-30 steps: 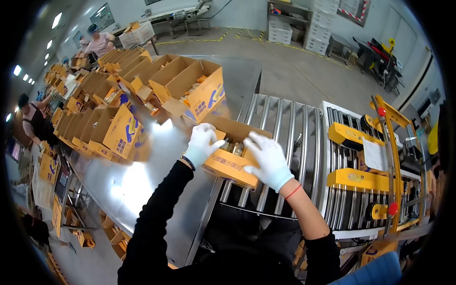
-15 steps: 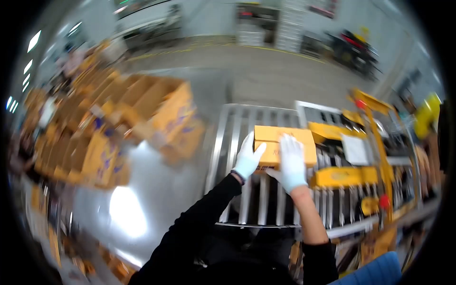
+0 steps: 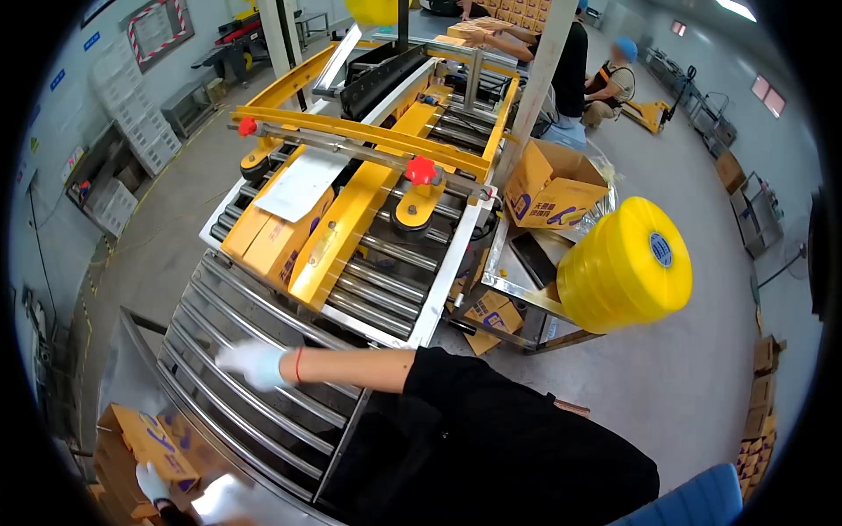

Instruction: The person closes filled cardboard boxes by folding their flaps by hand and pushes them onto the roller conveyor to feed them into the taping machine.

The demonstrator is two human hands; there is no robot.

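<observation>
My right hand (image 3: 253,365), in a white glove and blurred, is over the curved roller conveyor (image 3: 263,405) with its fingers stretched out and nothing in them. At the lower left, my gloved left hand (image 3: 152,483) is at an open carton (image 3: 158,443) on the metal table; whether its fingers grip the cardboard is unclear. A closed yellow-brown carton (image 3: 279,245) lies at the mouth of the carton sealing machine (image 3: 360,145), against a yellow guide rail (image 3: 346,223). A white sheet (image 3: 303,182) partly covers that carton.
A large yellow tape roll stack (image 3: 624,267) stands on a side stand with a dark phone-like slab (image 3: 533,259) and an open carton (image 3: 554,186). Red knobs (image 3: 421,170) top the machine's crossbar. Two people (image 3: 612,83) are behind it, near a yellow pallet jack (image 3: 649,114).
The view has swung right. Both hands have let go of the closed carton, which has moved from the rollers into the machine's entry. My left hand is now at an open carton.
</observation>
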